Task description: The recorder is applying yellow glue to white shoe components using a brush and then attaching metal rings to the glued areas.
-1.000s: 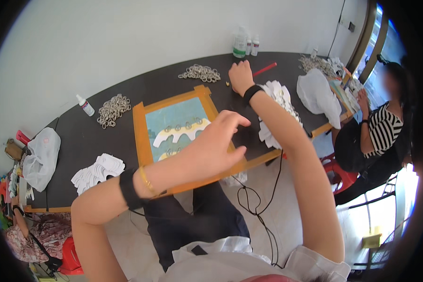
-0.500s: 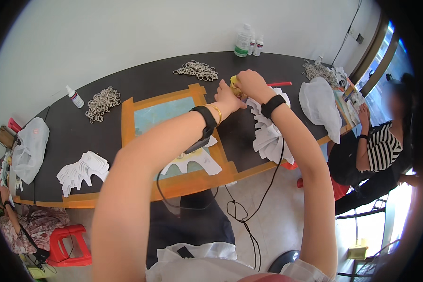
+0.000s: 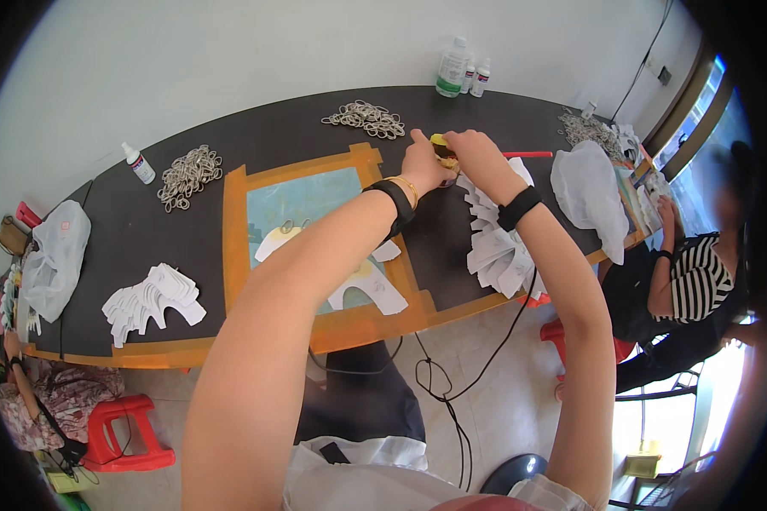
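Both hands, left hand [image 3: 423, 162] and right hand [image 3: 473, 157], pinched a small yellow-and-brown object [image 3: 441, 148] at upper centre of frame, above the fanned white paper cut-outs [image 3: 496, 247]; it looked light, probably rigid, best held by its sides.

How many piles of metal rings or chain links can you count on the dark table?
3 clear piles: one pile at the left by the small white bottle, one at the far edge above the orange frame, one at the far right. More may be hidden.
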The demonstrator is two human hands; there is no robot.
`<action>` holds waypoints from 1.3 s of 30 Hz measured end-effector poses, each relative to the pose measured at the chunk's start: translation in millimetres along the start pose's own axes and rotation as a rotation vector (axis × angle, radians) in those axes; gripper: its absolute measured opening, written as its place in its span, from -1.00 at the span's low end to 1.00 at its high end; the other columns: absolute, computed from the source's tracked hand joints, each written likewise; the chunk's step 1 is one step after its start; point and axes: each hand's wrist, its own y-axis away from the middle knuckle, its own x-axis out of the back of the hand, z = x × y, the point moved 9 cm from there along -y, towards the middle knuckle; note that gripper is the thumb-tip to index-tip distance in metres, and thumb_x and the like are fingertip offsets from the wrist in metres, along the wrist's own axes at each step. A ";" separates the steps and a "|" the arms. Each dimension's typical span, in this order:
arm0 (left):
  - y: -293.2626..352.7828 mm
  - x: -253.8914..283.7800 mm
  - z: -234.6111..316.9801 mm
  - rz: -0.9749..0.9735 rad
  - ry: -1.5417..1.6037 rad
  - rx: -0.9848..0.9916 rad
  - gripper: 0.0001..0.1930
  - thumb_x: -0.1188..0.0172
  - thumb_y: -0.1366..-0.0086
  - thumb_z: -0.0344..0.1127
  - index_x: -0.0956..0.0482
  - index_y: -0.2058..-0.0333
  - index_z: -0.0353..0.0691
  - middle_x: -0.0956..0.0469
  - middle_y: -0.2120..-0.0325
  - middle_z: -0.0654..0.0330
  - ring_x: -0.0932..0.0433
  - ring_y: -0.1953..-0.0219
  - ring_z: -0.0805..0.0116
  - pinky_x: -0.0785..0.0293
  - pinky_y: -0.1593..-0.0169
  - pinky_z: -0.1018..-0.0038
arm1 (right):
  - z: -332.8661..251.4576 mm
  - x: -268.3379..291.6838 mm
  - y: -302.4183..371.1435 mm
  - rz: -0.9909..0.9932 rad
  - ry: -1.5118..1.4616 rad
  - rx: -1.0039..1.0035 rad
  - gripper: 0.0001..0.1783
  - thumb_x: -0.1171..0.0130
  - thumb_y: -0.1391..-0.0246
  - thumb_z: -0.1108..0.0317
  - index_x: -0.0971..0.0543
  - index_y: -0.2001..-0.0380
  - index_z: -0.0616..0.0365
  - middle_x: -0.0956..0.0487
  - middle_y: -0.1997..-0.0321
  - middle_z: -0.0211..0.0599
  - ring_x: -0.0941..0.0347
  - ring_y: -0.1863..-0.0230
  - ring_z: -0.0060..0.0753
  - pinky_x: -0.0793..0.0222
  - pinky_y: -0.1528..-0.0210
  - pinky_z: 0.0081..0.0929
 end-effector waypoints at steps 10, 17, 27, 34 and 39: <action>-4.1 -1.8 8.8 -0.004 -0.004 -0.099 0.06 -0.48 0.10 -0.12 0.11 -0.13 -0.54 -0.55 0.25 -0.22 -0.59 0.17 -0.09 -0.52 0.08 0.29 | -1.8 -21.3 14.8 -0.195 0.208 0.138 -0.73 -0.11 0.07 0.50 -0.47 0.22 0.21 -0.58 0.19 -0.20 -0.51 0.12 -0.18 -0.43 0.08 -0.32; 6.9 -0.4 12.9 -0.046 0.001 -0.060 0.05 -0.47 0.08 -0.12 0.12 -0.15 -0.50 -0.54 0.23 -0.26 -0.57 0.14 -0.12 -0.50 0.05 0.26 | -6.3 -16.7 18.1 -0.088 0.062 0.167 -0.83 -0.17 0.14 0.46 -0.53 0.37 0.16 -0.58 0.39 -0.20 -0.55 0.28 -0.13 -0.46 0.17 -0.32; 35.0 148.2 22.4 -0.410 0.091 0.046 0.02 -0.42 0.05 0.09 -0.11 -0.24 -0.41 -0.45 0.00 0.01 -0.40 -0.05 0.29 -0.29 -0.12 0.39 | 18.4 -32.4 -5.8 -0.080 0.097 0.048 -0.83 -0.11 0.07 0.48 -0.51 0.32 0.21 -0.55 0.39 -0.11 -0.54 0.30 -0.01 -0.46 0.26 -0.17; 180.8 257.4 -85.1 -0.392 0.001 0.413 -0.32 -0.33 -0.14 -0.07 -0.31 -0.14 -0.31 -0.47 0.04 0.07 -0.49 0.07 0.32 -0.45 0.03 0.44 | 3.0 -37.6 -14.5 -0.259 0.032 -0.090 -0.37 -0.11 0.12 0.58 -0.36 -0.12 0.08 -0.48 0.10 -0.05 -0.46 0.08 0.08 -0.41 0.04 -0.16; 275.5 299.3 -128.7 -0.105 -0.625 -0.109 -0.46 -0.24 -0.15 0.04 -0.48 0.01 -0.22 -0.44 0.01 -0.08 -0.41 -0.03 -0.03 -0.35 -0.08 0.17 | -86.7 34.1 -7.4 0.243 0.135 0.210 -0.37 -0.12 0.07 0.62 -0.37 -0.15 0.00 -0.45 -0.07 -0.12 -0.38 -0.10 -0.03 -0.33 -0.13 -0.21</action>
